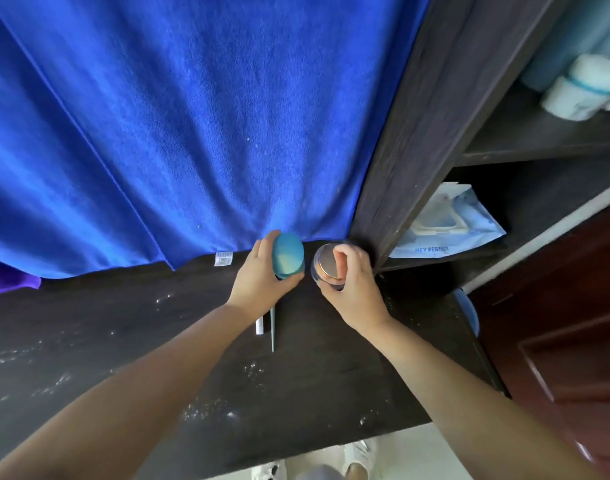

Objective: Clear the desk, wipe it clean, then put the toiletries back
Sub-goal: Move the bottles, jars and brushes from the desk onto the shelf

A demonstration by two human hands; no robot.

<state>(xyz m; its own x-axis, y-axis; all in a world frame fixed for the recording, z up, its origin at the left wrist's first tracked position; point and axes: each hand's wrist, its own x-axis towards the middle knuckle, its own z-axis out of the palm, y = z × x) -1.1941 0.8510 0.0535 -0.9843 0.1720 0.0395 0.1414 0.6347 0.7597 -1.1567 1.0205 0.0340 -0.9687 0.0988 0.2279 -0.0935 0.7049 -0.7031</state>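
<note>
On the dark wooden desk [158,358], at its back right corner, my left hand [255,282] grips a bottle with a teal rounded cap [288,252]. Right beside it my right hand [352,285] holds a dark jar by its flat copper-coloured lid [326,265], fingers wrapped over the top. The two containers stand close together, just in front of the hanging blue towel. Under my left wrist lie a thin teal stick [272,330] and a small white tube [259,327] on the desk.
A big blue towel [192,116] hangs over the back of the desk. White specks and dust dot the desk surface. Dark shelves [504,157] at the right hold a pale blue pouch [449,223] and white rolls [580,88]. A reddish door [556,341] stands at the right.
</note>
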